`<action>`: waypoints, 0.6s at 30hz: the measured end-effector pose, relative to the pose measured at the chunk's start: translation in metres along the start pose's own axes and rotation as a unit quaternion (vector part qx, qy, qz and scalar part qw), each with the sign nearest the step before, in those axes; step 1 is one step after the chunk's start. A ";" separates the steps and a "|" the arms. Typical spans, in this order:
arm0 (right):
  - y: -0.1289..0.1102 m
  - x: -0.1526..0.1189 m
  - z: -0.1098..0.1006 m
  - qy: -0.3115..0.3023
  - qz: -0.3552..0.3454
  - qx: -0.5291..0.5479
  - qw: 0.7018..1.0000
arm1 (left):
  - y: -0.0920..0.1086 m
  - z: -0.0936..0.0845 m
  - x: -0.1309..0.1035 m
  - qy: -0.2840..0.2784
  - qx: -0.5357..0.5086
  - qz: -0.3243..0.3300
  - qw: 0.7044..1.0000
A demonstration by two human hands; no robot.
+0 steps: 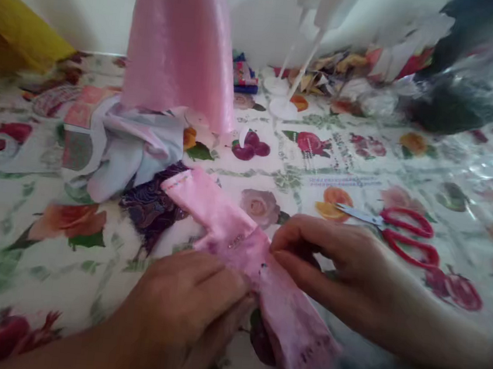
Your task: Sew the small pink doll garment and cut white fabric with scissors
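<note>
A narrow piece of pink cloth [221,208] lies slantwise on the table, with small dark beads or stitches at its middle and near its lower end. My left hand [199,297] is closed on the cloth's near edge, its fingertips partly hidden beneath the knuckles. At the opposite edge, thumb and finger of my right hand [330,264] pinch together against the cloth. Whether a needle is between them I cannot make out. Scissors with red handles [412,240] lie just beyond my right hand, blades pointing left.
A floral tablecloth [213,163] covers the table. Dark patterned cloth [151,204] and pale fabric scraps [145,144] lie to the left, under a hanging pink cloth [177,42]. White stands [283,107] are at the back, clear plastic [471,96] at the right, yellow material [20,26] far left.
</note>
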State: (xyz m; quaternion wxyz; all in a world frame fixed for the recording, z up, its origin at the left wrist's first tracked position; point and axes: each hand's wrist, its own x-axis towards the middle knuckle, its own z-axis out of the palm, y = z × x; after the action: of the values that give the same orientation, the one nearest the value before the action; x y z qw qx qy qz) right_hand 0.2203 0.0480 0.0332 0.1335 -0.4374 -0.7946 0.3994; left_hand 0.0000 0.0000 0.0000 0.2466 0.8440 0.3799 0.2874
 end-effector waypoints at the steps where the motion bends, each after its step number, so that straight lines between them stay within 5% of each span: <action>1: 0.000 0.001 -0.001 -0.023 0.013 0.018 0.999 | 0.001 -0.001 -0.001 0.005 0.001 0.001 1.000; 7: 0.000 0.002 -0.006 -0.104 0.064 0.109 0.987 | 0.001 -0.003 -0.001 0.020 0.001 0.019 1.000; 18: 0.005 0.005 0.001 -0.105 0.054 0.132 0.984 | 0.000 -0.004 0.000 0.018 -0.001 0.025 1.000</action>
State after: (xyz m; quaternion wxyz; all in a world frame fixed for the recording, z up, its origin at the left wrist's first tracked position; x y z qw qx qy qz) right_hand 0.2199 0.0528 0.0285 0.0843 -0.4140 -0.7193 0.5514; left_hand -0.0024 0.0001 0.0027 0.2331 0.8477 0.3626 0.3091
